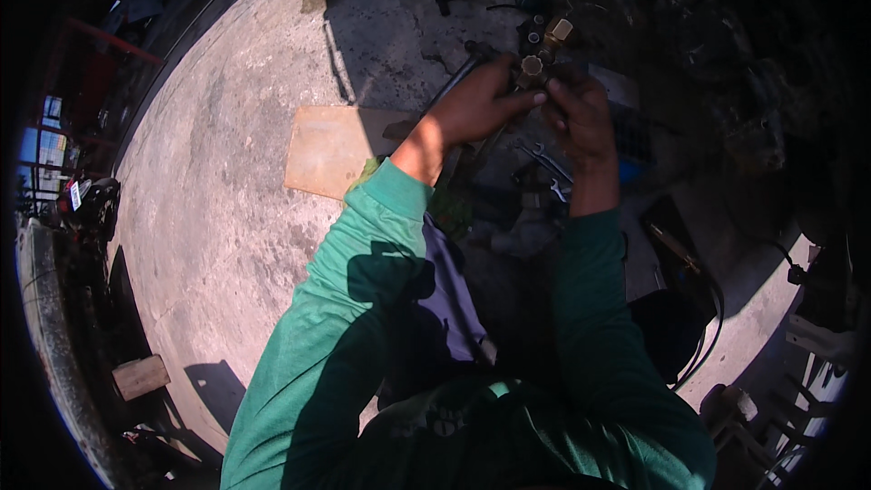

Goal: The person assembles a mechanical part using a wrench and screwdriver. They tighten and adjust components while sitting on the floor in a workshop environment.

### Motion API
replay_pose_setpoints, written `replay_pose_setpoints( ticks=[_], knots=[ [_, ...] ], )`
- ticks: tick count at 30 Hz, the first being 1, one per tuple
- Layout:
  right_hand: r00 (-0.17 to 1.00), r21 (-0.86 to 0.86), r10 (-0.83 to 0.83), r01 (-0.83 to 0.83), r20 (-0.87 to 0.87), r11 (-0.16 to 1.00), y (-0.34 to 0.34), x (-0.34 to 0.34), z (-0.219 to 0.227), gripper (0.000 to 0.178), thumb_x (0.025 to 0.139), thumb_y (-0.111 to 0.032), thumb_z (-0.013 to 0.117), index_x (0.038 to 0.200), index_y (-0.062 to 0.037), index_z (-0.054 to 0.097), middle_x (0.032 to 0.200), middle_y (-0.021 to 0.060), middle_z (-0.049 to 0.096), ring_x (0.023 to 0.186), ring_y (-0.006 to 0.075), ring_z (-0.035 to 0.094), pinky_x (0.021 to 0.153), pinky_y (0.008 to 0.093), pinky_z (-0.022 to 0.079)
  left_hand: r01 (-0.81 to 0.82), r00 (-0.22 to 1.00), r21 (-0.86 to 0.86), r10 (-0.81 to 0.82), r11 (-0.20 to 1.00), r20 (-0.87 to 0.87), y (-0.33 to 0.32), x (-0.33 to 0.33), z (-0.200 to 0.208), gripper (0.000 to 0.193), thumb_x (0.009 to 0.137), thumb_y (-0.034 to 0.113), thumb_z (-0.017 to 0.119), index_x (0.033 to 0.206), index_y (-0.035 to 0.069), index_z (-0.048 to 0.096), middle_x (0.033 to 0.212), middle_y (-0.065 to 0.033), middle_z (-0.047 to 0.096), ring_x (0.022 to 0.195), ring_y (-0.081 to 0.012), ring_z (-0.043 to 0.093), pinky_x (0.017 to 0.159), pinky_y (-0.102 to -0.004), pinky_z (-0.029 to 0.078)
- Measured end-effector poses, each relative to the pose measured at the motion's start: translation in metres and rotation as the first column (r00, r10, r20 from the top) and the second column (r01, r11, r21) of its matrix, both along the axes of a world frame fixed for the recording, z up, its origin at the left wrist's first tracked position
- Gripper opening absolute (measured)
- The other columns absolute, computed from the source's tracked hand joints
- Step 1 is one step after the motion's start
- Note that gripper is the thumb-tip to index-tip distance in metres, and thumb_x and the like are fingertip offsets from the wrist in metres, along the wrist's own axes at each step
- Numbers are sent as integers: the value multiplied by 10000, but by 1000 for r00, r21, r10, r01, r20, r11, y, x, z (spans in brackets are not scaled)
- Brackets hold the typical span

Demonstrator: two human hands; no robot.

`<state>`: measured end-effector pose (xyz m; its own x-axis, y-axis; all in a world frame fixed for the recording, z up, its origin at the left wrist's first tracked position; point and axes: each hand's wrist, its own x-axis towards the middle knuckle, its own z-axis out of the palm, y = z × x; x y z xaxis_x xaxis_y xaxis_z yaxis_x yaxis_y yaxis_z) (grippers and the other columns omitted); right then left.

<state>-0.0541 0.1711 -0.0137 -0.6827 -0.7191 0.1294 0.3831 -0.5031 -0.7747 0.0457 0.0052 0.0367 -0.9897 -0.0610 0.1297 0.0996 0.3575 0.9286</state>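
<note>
Brass-coloured fitting (532, 67) stands, in the head view, between both hands above the concrete floor (231, 209). Left hand (481, 102) has fingers clamped on it; right hand (583, 118) meets its side (whether those fingers grip, I cannot tell).

- Left sleeve (313, 354): long, green, creased along your arm, ending in a fitted green cuff (402, 189).
- Right sleeve (590, 290): matching green, dark in shade.
- Shirt front (508, 440): green, bearing a faint, pale, rounded print (445, 422).
- Your hands (481, 100): bare, wrists exposed.
</note>
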Motion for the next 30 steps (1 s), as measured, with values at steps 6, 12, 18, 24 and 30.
replay_pose_setpoints(
  ticks=[6,12,18,24,30],
  knots=[
    [996,74,-55,60,-75,995,0,3,5,166,934,-60,674,1092,-17,649,925,49,687,572,49,493,472,202,340,-30,998,-17,31,999,47,0,1,-2,526,906,257,750,1237,-66,500,984,-187,692,874,-236,687,735,-356,532],
    [998,65,-62,62,1,996,-13,0,-7,136,933,-66,678,1055,-21,640,849,27,657,532,48,470,461,209,339,-224,974,-143,224,964,-17,0,-4,-3,483,873,216,785,1184,-45,521,1026,-179,692,911,-239,689,739,-360,540],
    [993,-10,-62,63,96,998,-21,7,-5,131,934,-77,683,1039,-15,635,859,35,668,534,47,474,464,206,341,-191,975,-208,161,959,-155,-12,-4,0,445,854,151,802,1171,-25,543,997,-138,697,854,-211,685,694,-335,543],
    [986,23,-163,162,39,986,-18,6,12,146,936,-111,684,1038,-17,641,885,54,692,536,46,472,475,205,348,-164,970,398,74,903,232,-3,-3,24,407,943,245,715,1221,-11,563,1021,-138,692,850,-185,683,711,-295,551],
    [946,522,-183,302,-267,798,-24,-12,-28,236,886,-217,728,944,7,681,877,119,703,609,172,584,568,322,462,-216,963,679,40,702,265,-21,5,15,356,1024,306,594,1297,84,537,872,-81,647,696,-191,653,650,-343,586]
  ],
)
